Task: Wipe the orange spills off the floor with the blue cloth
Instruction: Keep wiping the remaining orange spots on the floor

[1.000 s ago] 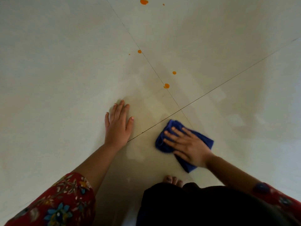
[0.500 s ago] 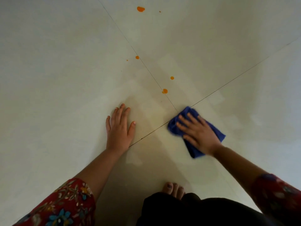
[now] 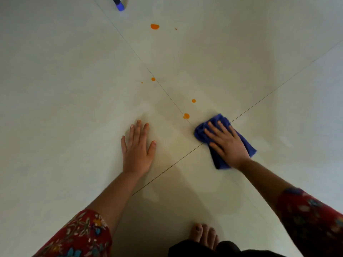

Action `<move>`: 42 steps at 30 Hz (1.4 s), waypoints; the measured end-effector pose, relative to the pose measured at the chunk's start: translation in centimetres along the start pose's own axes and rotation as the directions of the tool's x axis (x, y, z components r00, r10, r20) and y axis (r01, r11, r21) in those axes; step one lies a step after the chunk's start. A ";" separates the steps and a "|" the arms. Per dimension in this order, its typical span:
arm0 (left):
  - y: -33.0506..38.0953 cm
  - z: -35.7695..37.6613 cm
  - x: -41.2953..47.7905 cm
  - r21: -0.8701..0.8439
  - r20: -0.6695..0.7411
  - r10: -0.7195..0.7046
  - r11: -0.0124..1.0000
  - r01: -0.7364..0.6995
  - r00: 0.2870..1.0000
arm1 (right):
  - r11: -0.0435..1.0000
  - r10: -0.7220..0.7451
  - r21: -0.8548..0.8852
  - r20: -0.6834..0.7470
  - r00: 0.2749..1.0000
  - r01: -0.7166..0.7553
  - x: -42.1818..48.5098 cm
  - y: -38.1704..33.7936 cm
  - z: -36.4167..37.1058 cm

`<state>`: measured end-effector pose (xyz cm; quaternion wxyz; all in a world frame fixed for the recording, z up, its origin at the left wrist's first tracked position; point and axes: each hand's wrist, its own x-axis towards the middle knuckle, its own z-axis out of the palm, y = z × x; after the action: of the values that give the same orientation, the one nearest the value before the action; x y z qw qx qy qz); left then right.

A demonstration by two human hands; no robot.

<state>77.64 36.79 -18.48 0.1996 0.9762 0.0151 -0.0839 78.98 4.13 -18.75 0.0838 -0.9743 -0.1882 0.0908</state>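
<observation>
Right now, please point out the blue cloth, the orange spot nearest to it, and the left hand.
blue cloth [image 3: 249, 147], head view, its bare corner at picture right.
nearest orange spot [image 3: 186, 116], head view, its middle.
left hand [image 3: 138, 153], head view, the back of the hand.

Crumpled blue cloth [image 3: 248, 145] on floor [image 3: 55, 89]; orange spills [image 3: 186, 116] just beside

1. My left hand [image 3: 137, 149] lies flat, palm down, fingers straight and close together, thumb splayed out.
2. My left forearm [image 3: 113, 193] is bare and reaches forward.
3. My right hand [image 3: 226, 143] presses flat on the cloth [image 3: 221, 118], fingers spread.
4. My right forearm [image 3: 263, 180] stretches forward, angled left.
5. My bare toes [image 3: 203, 235] point forward.
</observation>
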 end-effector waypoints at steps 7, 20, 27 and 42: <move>-0.2 0.5 0.5 0.121 0.054 -0.044 0.992 0.037 0.998 | 0.991 -0.132 -0.026 -0.010 0.991 0.132 0.1 -6.0 2.0; -0.1 0.7 0.4 0.139 0.031 -0.049 0.989 0.045 0.998 | 0.999 0.039 0.020 -0.051 0.998 -0.039 11.5 -7.1 -0.2; -0.2 -1.7 1.0 0.122 0.200 -0.053 0.992 0.029 0.978 | 0.987 0.159 -0.005 -0.045 0.986 -0.159 5.1 -1.6 -0.4; -5.4 -13.7 2.5 0.258 0.705 0.226 0.801 -0.540 0.673 | 0.994 -0.014 -0.106 0.080 0.997 0.023 8.1 -4.9 -0.7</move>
<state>81.88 47.07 -8.57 -0.0241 0.8845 -0.2853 -0.3684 84.74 11.64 -18.30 0.0249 -0.9713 -0.2050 0.1181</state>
